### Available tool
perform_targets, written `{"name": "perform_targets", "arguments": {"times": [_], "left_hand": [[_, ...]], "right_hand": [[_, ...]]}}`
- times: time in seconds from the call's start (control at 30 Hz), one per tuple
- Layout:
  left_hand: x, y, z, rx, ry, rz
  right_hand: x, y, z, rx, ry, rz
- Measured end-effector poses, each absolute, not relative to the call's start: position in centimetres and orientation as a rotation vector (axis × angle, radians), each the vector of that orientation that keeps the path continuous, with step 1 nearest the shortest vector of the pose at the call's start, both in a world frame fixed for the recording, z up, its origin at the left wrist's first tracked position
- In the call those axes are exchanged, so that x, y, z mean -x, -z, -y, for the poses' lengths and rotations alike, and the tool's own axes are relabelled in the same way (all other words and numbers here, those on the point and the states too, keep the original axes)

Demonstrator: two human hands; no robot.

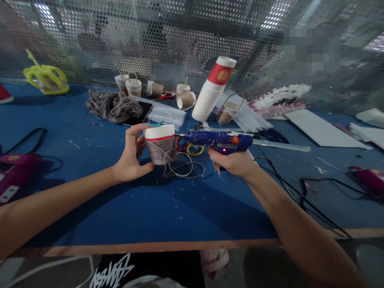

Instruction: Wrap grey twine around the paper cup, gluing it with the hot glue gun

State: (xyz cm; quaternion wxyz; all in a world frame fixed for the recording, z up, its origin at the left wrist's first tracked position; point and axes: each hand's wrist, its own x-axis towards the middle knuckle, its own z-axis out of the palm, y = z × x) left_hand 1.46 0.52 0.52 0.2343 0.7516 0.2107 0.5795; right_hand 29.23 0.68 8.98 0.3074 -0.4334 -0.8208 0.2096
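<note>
My left hand point(134, 156) is closed on a paper cup point(162, 150), thumb under its base and fingers at its rim. Grey yarn wraps most of the cup, leaving a red band and white rim bare. A loose tail of yarn point(196, 173) hangs from it onto the table. In my right hand point(232, 161) is a blue glue gun point(210, 138), its small light glowing orange-red. The nozzle points left and meets or nearly meets the cup's side near the red band. A clear glue stick point(282, 145) juts from the gun's back.
Behind are a grey yarn bundle point(112, 106), a tall stack of paper cups point(213, 90) and several small wrapped cups point(186, 100). Purple glue guns lie at left point(18, 172) and right point(367, 178). Black cords point(303, 198) cross the right side. White boards point(325, 128) lie at the back right.
</note>
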Motion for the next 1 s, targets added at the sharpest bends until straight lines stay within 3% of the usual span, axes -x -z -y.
{"name": "perform_targets", "arguments": {"times": [0.43, 0.67, 0.8, 1.0], "left_hand": [[-1.4, -0.6, -0.6, -2.067, -1.613, -0.547], [-1.6, -0.5, -0.5, -2.112, -1.627, -0.533], [-1.5, -0.2, -0.6, -2.127, -1.631, -0.6], [-1.3, -0.2, -0.6, -2.226, -1.597, -0.8]], "right_hand": [[-29.5, -8.1, -1.5, 1.201, -0.619, 2.159], [-30.9, -6.7, -3.9, 1.484, -0.124, 2.386], [-33.0, -6.6, -5.2, 1.497, -0.281, 2.48], [-31.6, -10.1, -2.2, 1.255, -0.335, 2.347]]}}
